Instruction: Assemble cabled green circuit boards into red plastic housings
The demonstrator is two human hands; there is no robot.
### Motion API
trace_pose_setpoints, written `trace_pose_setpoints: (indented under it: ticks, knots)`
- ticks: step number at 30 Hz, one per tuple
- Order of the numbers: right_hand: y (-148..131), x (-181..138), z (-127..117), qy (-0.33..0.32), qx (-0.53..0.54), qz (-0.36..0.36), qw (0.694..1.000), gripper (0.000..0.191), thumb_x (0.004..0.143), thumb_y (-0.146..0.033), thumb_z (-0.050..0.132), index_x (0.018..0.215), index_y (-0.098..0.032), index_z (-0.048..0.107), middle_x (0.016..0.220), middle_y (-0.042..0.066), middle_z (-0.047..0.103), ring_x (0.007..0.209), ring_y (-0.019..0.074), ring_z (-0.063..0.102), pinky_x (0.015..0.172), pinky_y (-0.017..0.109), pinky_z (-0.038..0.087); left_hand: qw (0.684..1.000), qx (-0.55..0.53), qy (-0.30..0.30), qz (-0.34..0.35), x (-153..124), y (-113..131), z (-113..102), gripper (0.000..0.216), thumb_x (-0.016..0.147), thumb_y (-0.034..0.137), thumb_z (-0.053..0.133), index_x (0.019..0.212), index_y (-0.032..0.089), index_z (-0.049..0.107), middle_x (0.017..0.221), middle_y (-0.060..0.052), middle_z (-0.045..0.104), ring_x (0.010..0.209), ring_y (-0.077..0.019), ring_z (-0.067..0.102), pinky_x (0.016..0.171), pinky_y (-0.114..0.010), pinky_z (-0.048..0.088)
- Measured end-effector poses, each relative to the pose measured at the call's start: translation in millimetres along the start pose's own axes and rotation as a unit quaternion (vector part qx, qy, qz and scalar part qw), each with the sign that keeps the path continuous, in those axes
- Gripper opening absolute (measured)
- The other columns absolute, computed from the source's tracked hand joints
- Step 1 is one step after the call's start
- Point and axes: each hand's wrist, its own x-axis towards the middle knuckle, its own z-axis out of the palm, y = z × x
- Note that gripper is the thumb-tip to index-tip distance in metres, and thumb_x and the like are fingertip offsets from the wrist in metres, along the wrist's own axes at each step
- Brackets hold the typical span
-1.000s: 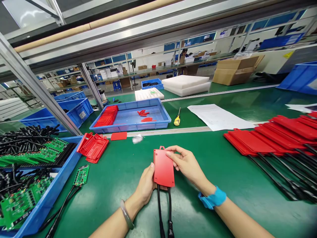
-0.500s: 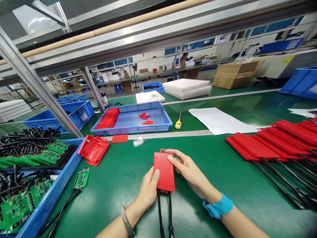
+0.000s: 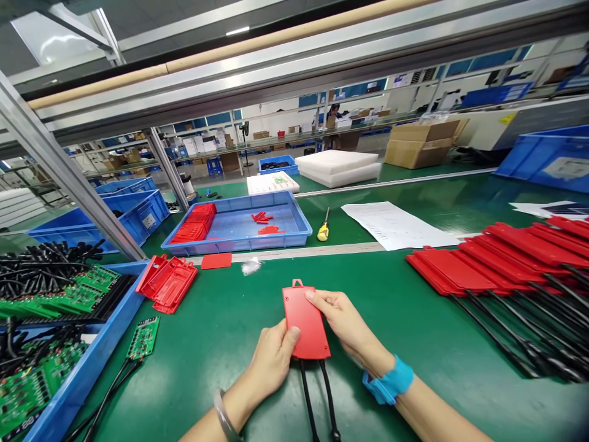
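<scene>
A flat red plastic case (image 3: 305, 325) with a hanging loop at its top and two black cables (image 3: 308, 399) from its bottom end is held between both hands over the green bench. My left hand (image 3: 272, 355) grips its lower left edge, thumb on the face. My right hand (image 3: 343, 322) pinches its upper right edge, thumb on the face and the other fingers mostly hidden. Small screw holes show at its corners. Opened red case halves (image 3: 172, 285) lie to the left, above a green circuit board (image 3: 143, 337) with black leads.
At left, a blue bin (image 3: 115, 307) holds circuit boards and cables. A blue tray (image 3: 239, 245) with red parts stands ahead, near a yellow screwdriver (image 3: 324, 230) and printed paper (image 3: 398, 227). Several finished-looking red cases (image 3: 464, 267) with cables lie at right. A metal post (image 3: 69, 166) rises at left.
The red case has tilted slightly, its cable end swinging to the right. My right thumb and fingers have drawn closer onto its right edge. The whole view has shifted a little.
</scene>
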Motion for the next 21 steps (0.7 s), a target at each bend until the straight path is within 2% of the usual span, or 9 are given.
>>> trace_pose_setpoints:
  ticks: [3,5,6,8,10,13,17,19,21]
  knots:
    - [-1.1,1.9,-4.4,0.008,0.061,0.049,0.997,0.038,0.074,-0.049,0.066,0.069,-0.011,0.069,0.062,0.003,0.065,0.051,0.0114,0.052,0.051,0.023,0.039,0.993,0.066,0.039,0.09,-0.8,7.4,-15.7,0.041,0.093,0.032,0.033,0.128,0.019,0.049,0.111,-0.01,0.062,0.098,-0.022,0.057,0.088,-0.036,0.044]
    - [-1.4,2.5,-6.0,0.008,0.119,0.085,0.989,0.033,0.072,-0.045,0.069,0.077,-0.012,0.07,0.066,0.004,0.067,0.054,0.0123,0.055,0.052,0.023,0.041,0.974,0.123,0.04,0.184,-0.5,9.4,-26.3,0.049,0.088,0.026,0.044,0.136,0.022,0.039,0.135,-0.013,0.045,0.122,-0.0261,0.043,0.102,-0.044,0.034]
    - [-0.7,2.5,-5.9,0.003,0.145,0.098,0.985,0.032,0.072,-0.043,0.07,0.079,-0.012,0.07,0.067,0.004,0.067,0.056,0.0129,0.057,0.053,0.023,0.043,0.959,0.158,0.021,0.233,-0.3,9.6,-30.5,0.051,0.085,0.024,0.048,0.136,0.025,0.04,0.141,-0.012,0.039,0.129,-0.0277,0.035,0.105,-0.048,0.029]
    - [3.0,2.4,-3.4,-0.028,0.178,0.121,0.976,0.03,0.073,-0.041,0.068,0.082,-0.012,0.07,0.069,0.004,0.068,0.059,0.0135,0.059,0.056,0.024,0.045,0.925,0.216,-0.033,0.312,0.1,9.4,-35.1,0.046,0.083,0.021,0.052,0.128,0.03,0.049,0.141,-0.008,0.042,0.134,-0.0288,0.029,0.108,-0.053,0.021]
    - [9.8,1.4,2.1,-0.068,0.182,0.141,0.971,0.029,0.075,-0.042,0.066,0.081,-0.013,0.069,0.07,0.004,0.068,0.06,0.0126,0.059,0.059,0.023,0.045,0.903,0.231,-0.077,0.353,-0.3,9.9,-34.8,0.038,0.085,0.021,0.052,0.122,0.032,0.055,0.129,-0.006,0.056,0.129,-0.0261,0.039,0.108,-0.052,0.021]
    - [21.6,-3.1,13.6,-0.095,0.15,0.154,0.972,0.029,0.075,-0.043,0.065,0.072,-0.014,0.068,0.066,0.002,0.066,0.058,0.0117,0.057,0.058,0.023,0.045,0.903,0.191,-0.08,0.377,-3.8,13.0,-29.4,0.037,0.086,0.02,0.052,0.122,0.027,0.054,0.11,-0.006,0.067,0.111,-0.0209,0.057,0.107,-0.044,0.03]
    - [26.7,-8.2,24.6,-0.078,0.065,0.116,0.988,0.042,0.077,-0.049,0.061,0.056,-0.014,0.065,0.046,-0.002,0.054,0.043,0.0101,0.047,0.048,0.023,0.04,0.911,0.148,0.01,0.385,-9.7,11.4,-29.5,0.03,0.085,0.025,0.052,0.115,0.027,0.056,0.103,-0.005,0.069,0.101,-0.0199,0.062,0.094,-0.035,0.046]
    - [20.1,-7.7,25.3,-0.051,0.027,0.078,0.995,0.046,0.077,-0.053,0.059,0.052,-0.014,0.064,0.046,-0.001,0.054,0.049,0.0119,0.051,0.054,0.024,0.042,0.926,0.147,0.088,0.336,-8.5,4.0,-34.0,0.023,0.085,0.031,0.052,0.107,0.028,0.06,0.098,-0.003,0.07,0.096,-0.0198,0.064,0.082,-0.028,0.051]
    - [8.3,-7.5,24.3,-0.041,0.024,0.011,0.999,0.039,0.071,-0.054,0.064,0.067,-0.016,0.07,0.065,0.001,0.063,0.067,0.0153,0.058,0.066,0.025,0.045,0.946,0.129,0.163,0.25,-4.4,-6.0,-37.8,0.02,0.085,0.038,0.051,0.096,0.027,0.064,0.09,-0.002,0.069,0.083,-0.0196,0.065,0.069,-0.026,0.053]
